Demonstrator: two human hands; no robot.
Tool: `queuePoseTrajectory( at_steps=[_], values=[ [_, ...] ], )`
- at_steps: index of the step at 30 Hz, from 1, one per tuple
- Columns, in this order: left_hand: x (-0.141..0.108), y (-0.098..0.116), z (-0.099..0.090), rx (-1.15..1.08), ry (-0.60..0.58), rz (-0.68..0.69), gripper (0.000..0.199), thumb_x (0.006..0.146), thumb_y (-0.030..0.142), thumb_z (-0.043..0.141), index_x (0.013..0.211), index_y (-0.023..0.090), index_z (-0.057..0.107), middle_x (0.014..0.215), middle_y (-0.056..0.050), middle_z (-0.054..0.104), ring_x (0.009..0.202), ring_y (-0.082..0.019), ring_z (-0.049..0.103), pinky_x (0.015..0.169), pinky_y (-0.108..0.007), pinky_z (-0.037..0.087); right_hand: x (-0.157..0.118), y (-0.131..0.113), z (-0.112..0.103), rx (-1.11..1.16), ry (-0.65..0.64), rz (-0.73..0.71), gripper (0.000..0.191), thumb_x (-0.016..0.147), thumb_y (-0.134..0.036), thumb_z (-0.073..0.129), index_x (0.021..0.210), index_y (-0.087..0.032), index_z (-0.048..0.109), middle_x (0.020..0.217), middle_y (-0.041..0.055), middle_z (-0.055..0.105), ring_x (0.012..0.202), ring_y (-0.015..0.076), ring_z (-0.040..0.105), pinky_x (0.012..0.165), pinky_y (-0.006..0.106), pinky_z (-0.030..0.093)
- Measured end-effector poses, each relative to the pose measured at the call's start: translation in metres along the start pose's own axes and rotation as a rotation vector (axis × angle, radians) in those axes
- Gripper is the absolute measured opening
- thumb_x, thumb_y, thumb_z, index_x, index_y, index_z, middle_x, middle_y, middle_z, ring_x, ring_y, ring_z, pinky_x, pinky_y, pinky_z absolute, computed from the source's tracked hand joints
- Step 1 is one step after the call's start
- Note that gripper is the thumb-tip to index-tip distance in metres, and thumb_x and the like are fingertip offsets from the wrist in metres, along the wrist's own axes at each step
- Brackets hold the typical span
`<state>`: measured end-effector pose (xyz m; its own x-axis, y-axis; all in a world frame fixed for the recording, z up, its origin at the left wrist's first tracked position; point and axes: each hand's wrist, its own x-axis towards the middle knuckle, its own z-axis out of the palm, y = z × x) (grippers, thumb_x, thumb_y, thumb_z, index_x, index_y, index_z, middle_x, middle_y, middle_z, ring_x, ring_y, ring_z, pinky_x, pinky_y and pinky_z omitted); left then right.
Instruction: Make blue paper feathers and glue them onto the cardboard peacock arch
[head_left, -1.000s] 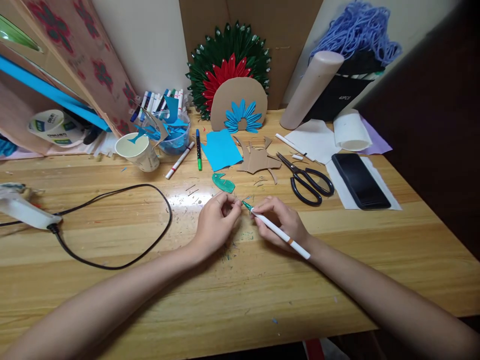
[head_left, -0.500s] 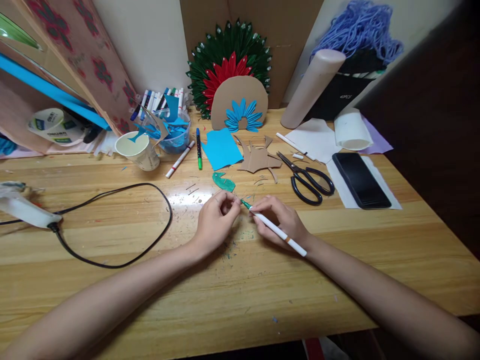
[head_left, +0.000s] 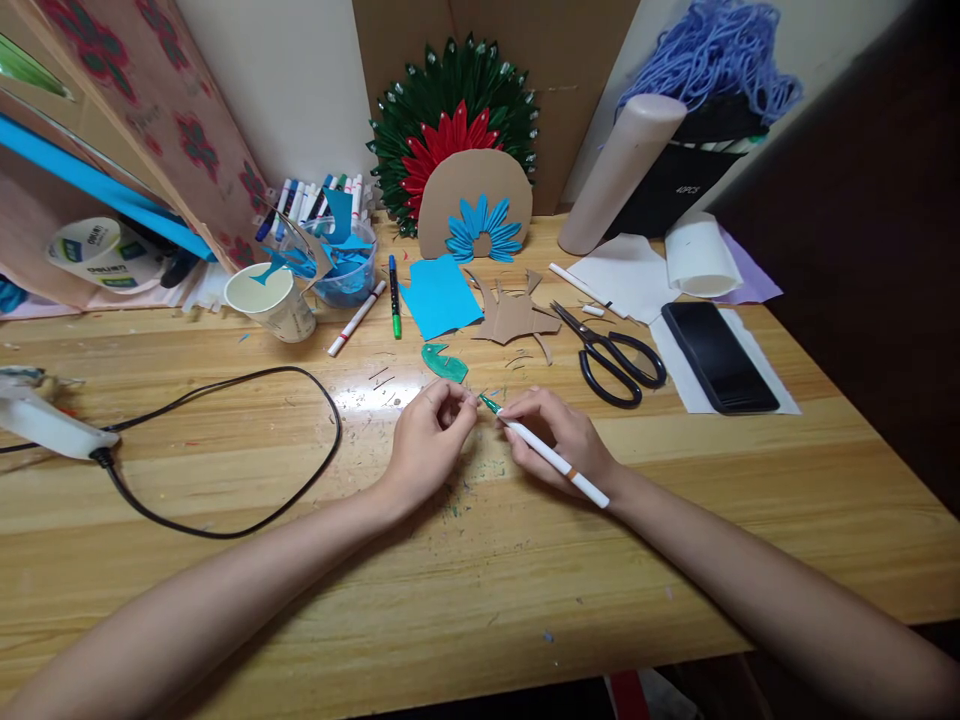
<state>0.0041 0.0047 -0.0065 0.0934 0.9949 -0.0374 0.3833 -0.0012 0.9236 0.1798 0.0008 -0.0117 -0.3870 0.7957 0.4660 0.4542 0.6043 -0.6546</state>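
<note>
My right hand (head_left: 559, 435) grips a white marker (head_left: 551, 458) with an orange-brown band and a green tip end, its tip pointing up and left. Close to that tip, my left hand (head_left: 435, 425) is closed in a pinch, thumb against fingers; what it holds, if anything, is too small to make out. Just beyond the left fingers lies a green-coloured, bird-like cutout (head_left: 444, 362) on the table. Behind it are a blue paper sheet (head_left: 442, 297) and a torn cardboard scrap (head_left: 517, 318).
Black-handled scissors (head_left: 616, 360) and a phone (head_left: 720, 357) lie right. A glue gun (head_left: 56, 425) with looping cable sits left. At the back stand a paper cup (head_left: 277, 310), a tub of blue scraps (head_left: 345, 285), a cardboard disc (head_left: 476, 180) with blue petals, and a pale cylinder (head_left: 622, 175).
The whole view has shifted slightly left. Both hands and the marker keep nearly the same pose.
</note>
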Motion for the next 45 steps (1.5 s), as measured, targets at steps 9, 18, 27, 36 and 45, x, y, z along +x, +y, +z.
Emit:
queuePoseTrajectory(
  at_steps=[9,18,27,36,45],
  values=[
    [-0.001,0.001,-0.001,0.064,-0.033,0.04,0.018,0.086,0.032,0.048,0.078,0.018,0.057,0.071,0.001,0.056,0.06,-0.011,0.044,0.056,-0.023,0.034,0.004,0.001,-0.002,0.295,0.113,0.312,0.011,0.087,-0.022,0.053,0.097,-0.022,0.056,0.091,0.0043,0.066,0.083,0.0152,0.064,0.075,0.031,0.053],
    [-0.004,0.003,0.0,0.198,-0.141,0.17,0.011,0.084,0.023,0.048,0.077,0.018,0.053,0.073,0.0,0.054,0.068,-0.013,0.048,0.06,-0.024,0.035,0.006,0.004,0.002,0.525,0.127,0.391,0.024,0.075,-0.029,0.07,0.091,-0.021,0.055,0.084,0.0019,0.065,0.078,0.0145,0.065,0.076,0.031,0.054],
    [-0.003,0.004,0.0,0.214,-0.188,0.221,0.015,0.086,0.025,0.047,0.08,0.019,0.06,0.077,-0.002,0.059,0.072,-0.015,0.052,0.065,-0.027,0.038,0.006,0.003,0.004,0.539,0.09,0.4,0.027,0.074,-0.035,0.07,0.09,-0.021,0.053,0.079,0.0013,0.063,0.075,0.015,0.064,0.07,0.03,0.054],
    [-0.002,0.002,-0.001,-0.098,-0.102,0.046,0.018,0.086,0.03,0.048,0.079,0.017,0.057,0.072,-0.001,0.06,0.061,-0.012,0.049,0.058,-0.024,0.038,0.002,-0.001,-0.012,0.06,-0.019,0.011,0.029,0.085,-0.019,0.041,0.111,-0.024,0.054,0.082,0.0028,0.062,0.079,0.0181,0.06,0.076,0.036,0.05],
    [-0.001,0.005,-0.002,-0.219,-0.096,0.005,0.016,0.084,0.029,0.05,0.077,0.016,0.057,0.069,0.0,0.058,0.058,-0.011,0.045,0.055,-0.023,0.035,0.002,-0.002,-0.007,0.024,-0.073,-0.087,0.036,0.071,-0.008,0.049,0.103,-0.025,0.048,0.083,0.0025,0.062,0.074,0.0175,0.061,0.066,0.032,0.052]
  ],
)
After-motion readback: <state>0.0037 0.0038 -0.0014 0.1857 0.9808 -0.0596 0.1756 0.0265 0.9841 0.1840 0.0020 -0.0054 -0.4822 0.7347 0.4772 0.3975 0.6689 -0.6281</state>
